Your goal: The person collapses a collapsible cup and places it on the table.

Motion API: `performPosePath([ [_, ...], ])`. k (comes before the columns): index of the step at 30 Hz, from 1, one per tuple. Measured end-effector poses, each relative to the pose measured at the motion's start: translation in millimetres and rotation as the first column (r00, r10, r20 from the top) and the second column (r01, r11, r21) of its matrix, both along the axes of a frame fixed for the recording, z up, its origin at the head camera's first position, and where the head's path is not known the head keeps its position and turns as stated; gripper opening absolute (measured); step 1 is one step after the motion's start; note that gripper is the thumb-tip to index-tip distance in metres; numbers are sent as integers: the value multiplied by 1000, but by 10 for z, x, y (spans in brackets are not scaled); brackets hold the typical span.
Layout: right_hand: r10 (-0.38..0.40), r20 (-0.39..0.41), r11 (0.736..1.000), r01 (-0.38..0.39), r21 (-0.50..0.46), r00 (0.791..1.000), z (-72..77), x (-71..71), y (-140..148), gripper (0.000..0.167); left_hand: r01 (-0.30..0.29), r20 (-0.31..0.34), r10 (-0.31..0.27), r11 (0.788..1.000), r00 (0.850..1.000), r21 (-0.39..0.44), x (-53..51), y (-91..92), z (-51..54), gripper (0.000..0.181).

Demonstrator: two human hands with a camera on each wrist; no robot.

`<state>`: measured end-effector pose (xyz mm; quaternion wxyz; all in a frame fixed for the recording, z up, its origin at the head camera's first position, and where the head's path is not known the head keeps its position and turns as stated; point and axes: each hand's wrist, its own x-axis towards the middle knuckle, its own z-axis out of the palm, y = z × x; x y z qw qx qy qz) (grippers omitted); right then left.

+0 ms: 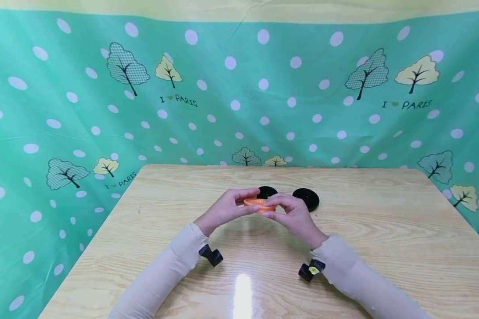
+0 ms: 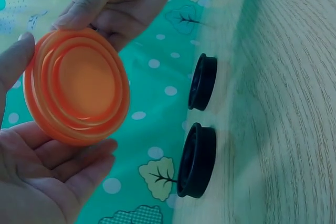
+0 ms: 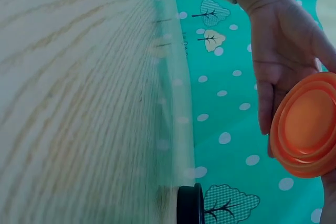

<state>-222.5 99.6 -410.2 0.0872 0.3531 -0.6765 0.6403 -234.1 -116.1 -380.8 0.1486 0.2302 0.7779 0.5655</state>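
Observation:
A round orange dish [image 1: 259,204] with stepped rings is held above the table between both hands. My left hand [image 1: 233,206] grips its left side, thumb at the near rim and fingers on the far side. On the right side, my right hand [image 1: 293,215] pinches the rim, thumb low and fingers above. The left wrist view shows the ringed underside of the orange dish [image 2: 86,85], apart from the table. Two black round dishes, one [image 1: 266,191] partly hidden behind the hands and the other [image 1: 306,199] to its right, lie on the table.
The wooden table [image 1: 175,266] ends at a green dotted cloth [image 1: 223,88] hung behind it. A black wrist camera [image 1: 211,255] sits below the left wrist, and another black camera [image 1: 308,271] below the right.

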Motion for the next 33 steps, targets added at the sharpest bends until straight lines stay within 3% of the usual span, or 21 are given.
performPosePath([
  [5,6,-1,1000,-6,8,1000,17,15,2,16,12,26,-13,999,1000,37,4,19,2,62],
  [10,-11,21,998,10,67,1000,19,7,6,21,-40,28,38,995,999,87,6,34,-21,62],
  [16,-65,151,984,38,174,986,71,-42,35,47,-124,45,120,986,992,110,24,27,-47,66],
  [20,-61,269,981,8,192,961,103,-69,55,62,-154,-19,156,983,988,100,46,13,-42,66],
  [27,48,401,983,-115,145,915,58,-100,33,74,-151,-114,163,982,980,109,78,-19,-46,65],
  [33,68,380,985,-122,122,923,36,-95,-3,73,-110,-197,130,988,972,112,89,-30,-56,64],
])
